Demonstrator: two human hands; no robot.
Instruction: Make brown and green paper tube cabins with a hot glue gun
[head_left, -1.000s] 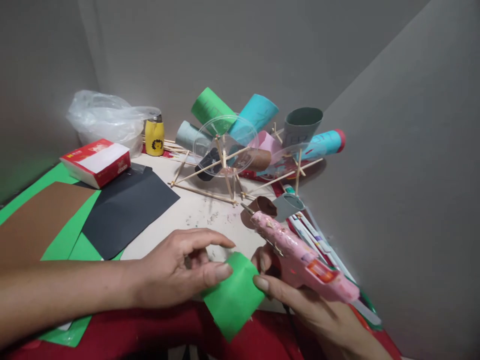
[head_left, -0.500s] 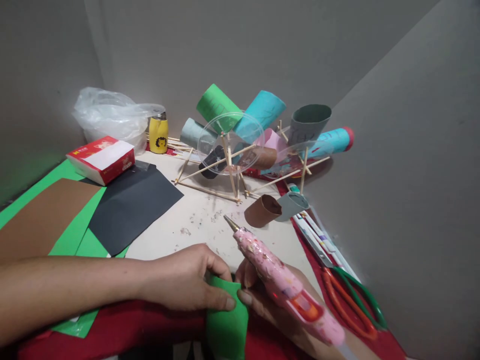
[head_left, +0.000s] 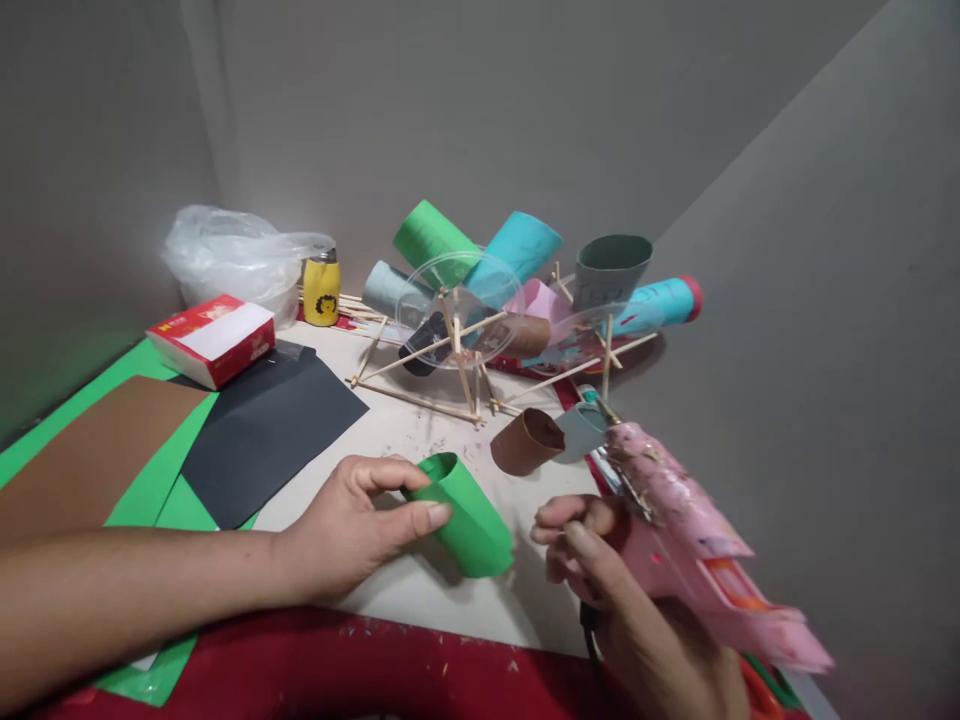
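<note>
Between the thumb and fingers of my left hand (head_left: 360, 520) is a green paper tube (head_left: 472, 520), gripped at its upper left rim and tilted above the white board. My right hand (head_left: 645, 610) holds a pink glue gun (head_left: 675, 490), its nozzle pointing up and to the left. The thumb and fingertips of that hand curl in front of the gun, a short way right of the tube. Beyond the hands, a brown paper tube (head_left: 521, 443) and a pale blue tube (head_left: 581, 430) lie side by side on the board.
A wheel of coloured tubes on a wooden stick frame (head_left: 420, 398) stands at the back. On the left are black sheets (head_left: 270, 440), a brown sheet (head_left: 90, 450), a red-and-white box (head_left: 217, 340), a plastic bag (head_left: 232, 250) and a yellow lion-printed container (head_left: 322, 290). Walls enclose the table.
My left hand has raised the green tube from the table's front edge over the board, and its round opening now shows. My right hand has moved away to the right with the glue gun.
</note>
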